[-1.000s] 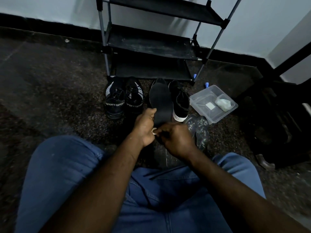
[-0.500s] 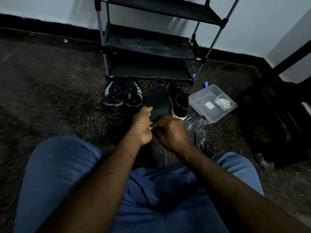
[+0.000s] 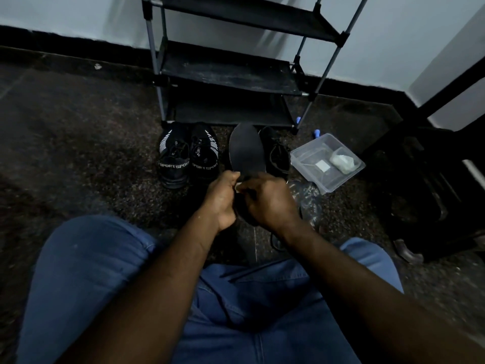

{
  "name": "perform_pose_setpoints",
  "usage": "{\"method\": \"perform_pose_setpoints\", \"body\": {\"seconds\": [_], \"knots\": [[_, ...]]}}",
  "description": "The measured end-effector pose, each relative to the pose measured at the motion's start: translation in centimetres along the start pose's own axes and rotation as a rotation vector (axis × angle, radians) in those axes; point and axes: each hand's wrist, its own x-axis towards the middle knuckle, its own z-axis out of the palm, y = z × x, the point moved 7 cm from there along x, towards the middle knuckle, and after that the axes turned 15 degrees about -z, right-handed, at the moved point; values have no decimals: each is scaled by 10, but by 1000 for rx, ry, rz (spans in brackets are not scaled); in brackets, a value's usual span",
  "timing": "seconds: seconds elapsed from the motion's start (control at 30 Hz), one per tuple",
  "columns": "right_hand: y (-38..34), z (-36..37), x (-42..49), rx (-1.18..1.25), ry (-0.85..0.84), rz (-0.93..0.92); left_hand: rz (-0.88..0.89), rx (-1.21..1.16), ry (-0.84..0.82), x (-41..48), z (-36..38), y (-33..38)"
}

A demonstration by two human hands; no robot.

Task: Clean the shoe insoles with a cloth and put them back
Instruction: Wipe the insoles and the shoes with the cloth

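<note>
The black insole stands toe-up, heel end gripped by the left hand and right hand.

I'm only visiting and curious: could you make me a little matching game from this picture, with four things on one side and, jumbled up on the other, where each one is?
Things
1. insole
2. SPORT sneakers
3. clear plastic container
4. shoe rack

Places
A. against the wall
B. on the floor, left of the insole
C. gripped by the left hand and right hand
D. on the floor, right of the insole, with a pale wad inside

Pairs: 1-C, 2-B, 3-D, 4-A
</note>
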Motion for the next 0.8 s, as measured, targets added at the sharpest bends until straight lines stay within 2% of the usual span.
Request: {"method": "perform_pose_setpoints", "body": {"seconds": [0.17,0.23,0.37,0.7,0.73,0.8], "knots": [[-12,14,-11,36,-206,-118,41,-8,25,-2,-7,4],[2,1,-4,61,-163,-58,50,20,3,0,-3,4],[15,-23,6,-41,59,20,51,68,-18,0,2,2],[-8,19,-28,89,-206,-109,30,38,38,-5,-4,2],[-3,13,-29,107,-195,-107,32,40,29,-7,-3,2],[14,-6,-28,150,-67,9,42,51,3,-6,0,4]]}}
